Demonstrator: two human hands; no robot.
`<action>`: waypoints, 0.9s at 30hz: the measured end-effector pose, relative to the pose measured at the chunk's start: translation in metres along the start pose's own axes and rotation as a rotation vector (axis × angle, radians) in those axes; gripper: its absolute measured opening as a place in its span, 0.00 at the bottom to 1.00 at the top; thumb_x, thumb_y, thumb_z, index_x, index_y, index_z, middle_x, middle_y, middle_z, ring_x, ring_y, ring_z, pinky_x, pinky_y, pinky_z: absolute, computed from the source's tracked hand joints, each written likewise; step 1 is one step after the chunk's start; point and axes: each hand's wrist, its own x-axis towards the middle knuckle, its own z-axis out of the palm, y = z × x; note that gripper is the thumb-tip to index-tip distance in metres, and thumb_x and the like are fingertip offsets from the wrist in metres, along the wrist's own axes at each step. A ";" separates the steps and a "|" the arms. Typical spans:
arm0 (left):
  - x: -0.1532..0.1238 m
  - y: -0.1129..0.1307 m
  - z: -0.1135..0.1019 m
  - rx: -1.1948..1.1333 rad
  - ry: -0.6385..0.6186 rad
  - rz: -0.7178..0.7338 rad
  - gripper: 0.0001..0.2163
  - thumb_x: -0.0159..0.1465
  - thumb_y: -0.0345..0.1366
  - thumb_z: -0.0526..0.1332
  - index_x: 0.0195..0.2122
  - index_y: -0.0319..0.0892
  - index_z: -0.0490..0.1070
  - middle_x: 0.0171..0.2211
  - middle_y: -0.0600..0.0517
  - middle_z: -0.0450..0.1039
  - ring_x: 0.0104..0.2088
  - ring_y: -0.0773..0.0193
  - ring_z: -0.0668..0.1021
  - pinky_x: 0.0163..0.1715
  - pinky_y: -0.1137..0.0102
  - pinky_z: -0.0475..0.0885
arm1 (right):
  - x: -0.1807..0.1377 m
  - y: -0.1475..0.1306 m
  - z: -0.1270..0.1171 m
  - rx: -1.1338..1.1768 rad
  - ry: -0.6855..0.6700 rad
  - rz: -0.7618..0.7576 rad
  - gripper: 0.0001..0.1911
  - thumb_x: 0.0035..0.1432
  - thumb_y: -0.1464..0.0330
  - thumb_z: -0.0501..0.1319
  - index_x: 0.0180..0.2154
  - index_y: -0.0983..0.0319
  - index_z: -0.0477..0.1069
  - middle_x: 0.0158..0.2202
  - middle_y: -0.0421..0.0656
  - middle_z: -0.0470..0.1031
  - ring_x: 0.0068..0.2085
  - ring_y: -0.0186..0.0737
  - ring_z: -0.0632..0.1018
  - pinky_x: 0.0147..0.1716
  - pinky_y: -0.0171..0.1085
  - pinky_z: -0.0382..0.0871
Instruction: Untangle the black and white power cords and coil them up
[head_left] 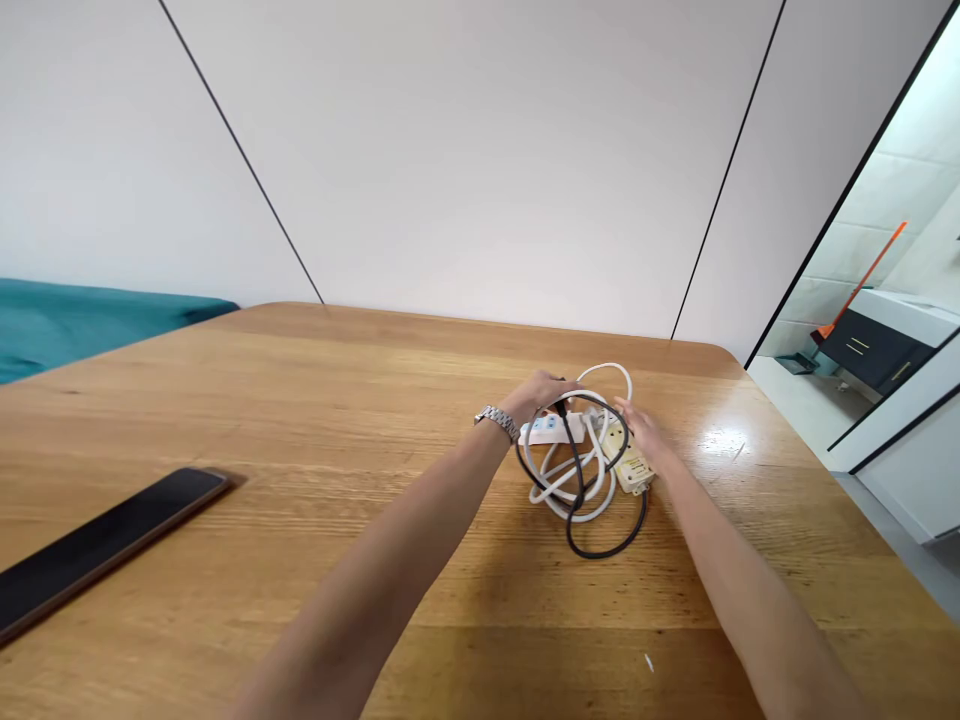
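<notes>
Over table (187, 620): pinching black cord (600, 550) with left hand (536, 395), resting right hand (645, 435) flat, unclenched, on yellowed strip (636, 470); snag risk from tangled loops.

On the table (300, 400) our left hand (540, 392) rests on a power strip (551, 428). Our right hand (645, 435) is on a second power strip (634, 465) just to its right. Their cables (581, 500) lie tangled between and before them. A phone (105, 545) lies far left, and the wall (480, 180) stands behind.
</notes>
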 end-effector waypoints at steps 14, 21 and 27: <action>-0.052 -0.035 0.030 0.628 0.143 0.457 0.31 0.59 0.56 0.60 0.62 0.51 0.66 0.65 0.44 0.60 0.65 0.39 0.59 0.62 0.41 0.49 | -0.062 0.011 0.018 0.184 0.275 0.023 0.34 0.51 0.39 0.54 0.33 0.63 0.74 0.38 0.53 0.82 0.46 0.51 0.81 0.47 0.45 0.73; -0.071 -0.044 0.062 0.949 -0.008 0.384 0.52 0.47 0.57 0.70 0.70 0.48 0.50 0.72 0.38 0.35 0.68 0.26 0.38 0.56 0.27 0.44 | -0.080 0.004 0.019 0.264 0.140 0.053 0.32 0.51 0.39 0.55 0.44 0.58 0.66 0.48 0.48 0.77 0.52 0.48 0.78 0.50 0.44 0.71; -0.061 -0.043 0.066 0.977 0.067 0.363 0.48 0.52 0.54 0.68 0.71 0.50 0.47 0.72 0.38 0.35 0.69 0.28 0.38 0.55 0.27 0.48 | -0.072 0.011 0.014 0.223 0.077 0.009 0.31 0.52 0.37 0.53 0.43 0.56 0.63 0.46 0.44 0.72 0.48 0.47 0.80 0.48 0.43 0.72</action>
